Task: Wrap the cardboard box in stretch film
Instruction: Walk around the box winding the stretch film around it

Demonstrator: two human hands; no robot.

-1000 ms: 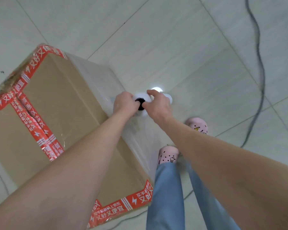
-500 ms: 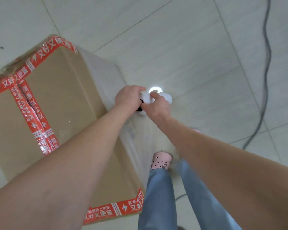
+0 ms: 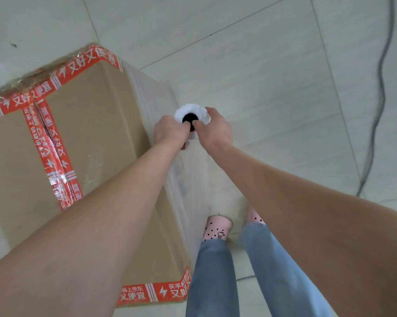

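Starting on the left: the cardboard box point(image 3: 96, 156) stands on the tiled floor point(image 3: 261, 65) and fills most of that side. Red tape point(image 3: 48, 154) with white print runs along its top seams and edges. The side face nearest the person already has stretch film point(image 3: 151, 92) on it. You can see the cloudy sheen running down that face, and some crinkled film at the far left top corner too.

Next over, just off the box's right edge, the left hand point(image 3: 170, 131) is curled round the roll of stretch film point(image 3: 191, 113), which is held upright with its dark core facing up. The right hand point(image 3: 215, 131) grips the same roll from the other side, fingertips up by the core. So both hands are closed on the roll and neither is free. Below them are jeans point(image 3: 213, 271) and pink shoes point(image 3: 217, 227), close beside the box. A dark cable point(image 3: 376, 110) trails across the floor at far right.

My read is that this is mid-wrap, drawing film along the side wall. The next move probably means walking the roll round the far corner with the film kept taut and low enough to overlap. I'd also watch that cable underfoot.
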